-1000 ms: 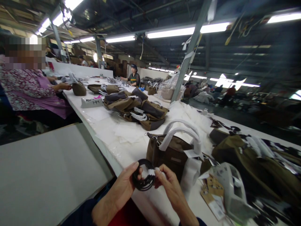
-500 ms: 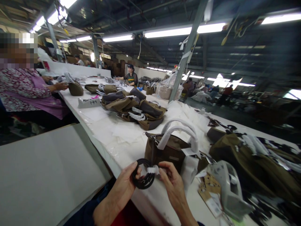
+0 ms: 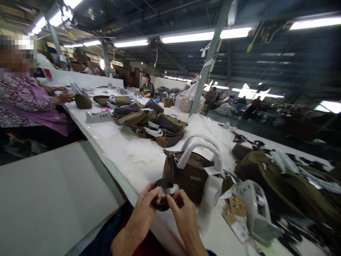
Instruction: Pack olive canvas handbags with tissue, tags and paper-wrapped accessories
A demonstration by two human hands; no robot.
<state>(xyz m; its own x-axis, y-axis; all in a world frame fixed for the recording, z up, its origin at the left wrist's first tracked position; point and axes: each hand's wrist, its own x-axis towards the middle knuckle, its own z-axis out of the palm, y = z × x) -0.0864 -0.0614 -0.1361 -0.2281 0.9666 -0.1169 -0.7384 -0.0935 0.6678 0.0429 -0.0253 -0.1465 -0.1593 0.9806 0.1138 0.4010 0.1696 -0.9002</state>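
Observation:
Close to the table edge, my left hand (image 3: 145,208) is closed on a coiled dark strap (image 3: 161,205), with the thumb pressed inside the loop. A white, jagged-edged wrapping strip (image 3: 170,190) goes over the coil's right side. My right hand (image 3: 183,209) pinches at that side, thumb and fingers at the strip and the coil; what exactly lies under its fingertips is partly hidden. Right behind the coil stands an olive-brown handbag (image 3: 193,177), its upright handles (image 3: 202,149) wrapped in white paper.
Several brown bags (image 3: 151,122) are piled further up the white table (image 3: 119,156). To my right lie a grey tape dispenser (image 3: 257,209), brown card tags (image 3: 236,211) and more olive bags (image 3: 271,177). A co-worker (image 3: 34,99) handles a bag at left. A pale board (image 3: 61,192) is at lower left.
My right hand has moved left onto the coil, and its fingers have closed in around the white strip. My left thumb has shifted further into the loop. The view has shifted slightly.

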